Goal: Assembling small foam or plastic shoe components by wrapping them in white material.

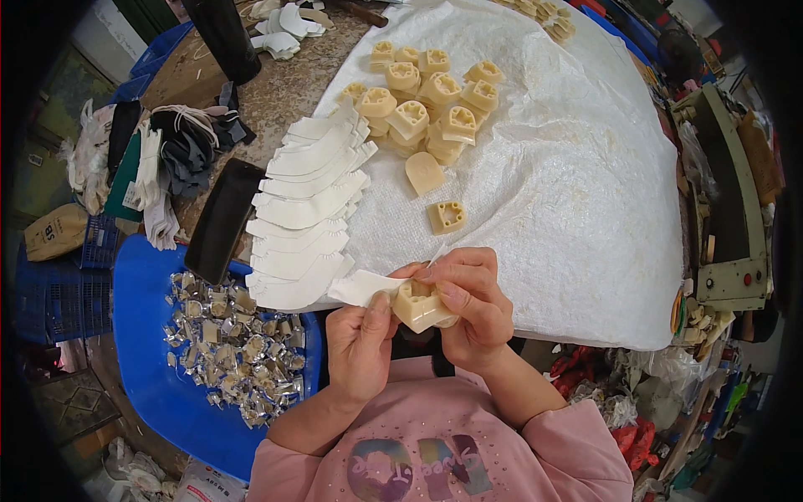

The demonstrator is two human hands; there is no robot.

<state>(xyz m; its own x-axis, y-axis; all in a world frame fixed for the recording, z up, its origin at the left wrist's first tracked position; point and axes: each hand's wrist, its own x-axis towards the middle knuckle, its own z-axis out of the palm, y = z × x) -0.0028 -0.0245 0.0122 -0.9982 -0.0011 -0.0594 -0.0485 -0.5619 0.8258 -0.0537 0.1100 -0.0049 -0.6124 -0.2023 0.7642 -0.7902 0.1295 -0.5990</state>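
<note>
Both hands meet just below the white sack sheet (544, 209) — my right hand (468, 305) pinches the cream heel block (418, 305), my left hand (361, 339) presses the white strip (360, 287) on, probably adhesive; I keep it flush, unwrinkled.

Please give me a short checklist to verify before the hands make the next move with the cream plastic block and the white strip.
1. Right hand grips the cream block firmly: ok.
2. Left hand holds the white strip at the block: ok.
3. Strip lies flat and aligned on the block: cannot tell, fingers hide the joint.
4. More white strips are stacked near the left hand: ok.
5. More cream blocks are piled on the white sheet: ok.
6. Blue tub of scraps sits beside the left arm: ok.
</note>
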